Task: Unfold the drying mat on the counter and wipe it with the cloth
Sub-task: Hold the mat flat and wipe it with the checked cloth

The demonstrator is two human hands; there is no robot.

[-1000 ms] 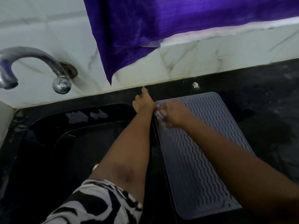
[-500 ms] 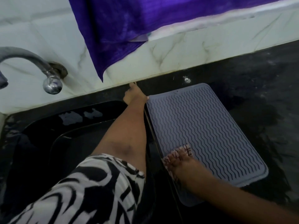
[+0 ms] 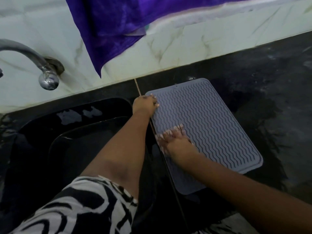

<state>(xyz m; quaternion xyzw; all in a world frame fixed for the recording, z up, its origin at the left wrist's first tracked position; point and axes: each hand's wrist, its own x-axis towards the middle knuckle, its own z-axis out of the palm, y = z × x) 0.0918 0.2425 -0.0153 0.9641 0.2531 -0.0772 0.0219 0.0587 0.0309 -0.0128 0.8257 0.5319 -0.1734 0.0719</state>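
The grey drying mat point(image 3: 211, 125), ribbed with wavy lines, lies unfolded and flat on the black counter point(image 3: 270, 78) just right of the sink. My left hand point(image 3: 144, 103) rests on the mat's far left corner, fingers curled over its edge, holding it down. My right hand point(image 3: 179, 146) presses a small red-and-white patterned cloth point(image 3: 170, 133) onto the mat's left side, about midway along it. Most of the cloth is hidden under my fingers and blurred.
A black sink point(image 3: 76, 141) fills the left, with a chrome tap point(image 3: 45, 71) on the white tiled wall above it. A purple fabric point(image 3: 118, 22) hangs down the wall behind the mat. Wet patches darken the counter right of the mat.
My right hand swept the cloth from the mat's far left corner down to its near edge, then back up to the middle. My left hand moved from the counter onto the mat's corner.
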